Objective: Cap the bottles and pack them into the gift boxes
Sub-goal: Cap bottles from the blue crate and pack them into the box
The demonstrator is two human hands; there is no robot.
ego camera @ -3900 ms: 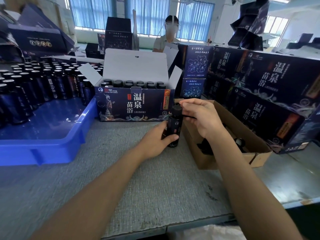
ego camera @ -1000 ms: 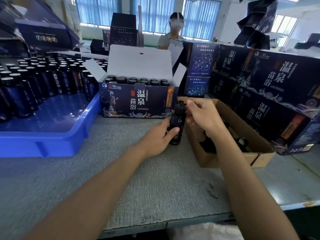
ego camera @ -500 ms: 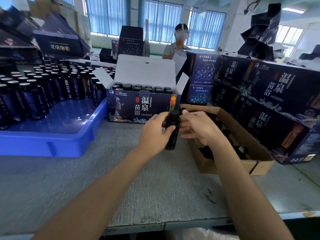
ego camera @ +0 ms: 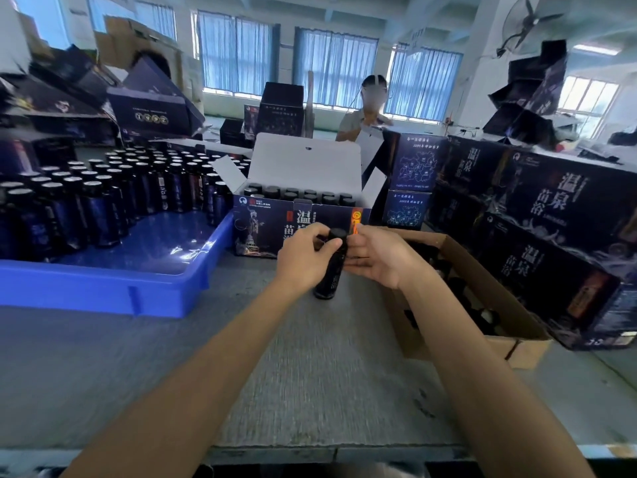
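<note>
blue tray [ego camera: 162, 298], dark bottle [ego camera: 329, 270], brown carton [ego camera: 517, 343]

both forearms rise from the lower corners to mid-frame. the left hand [ego camera: 303, 258] curls round a bottle [ego camera: 331, 274]; the right hand [ego camera: 377, 260], fingers nearly straight, touches its other side.
</note>
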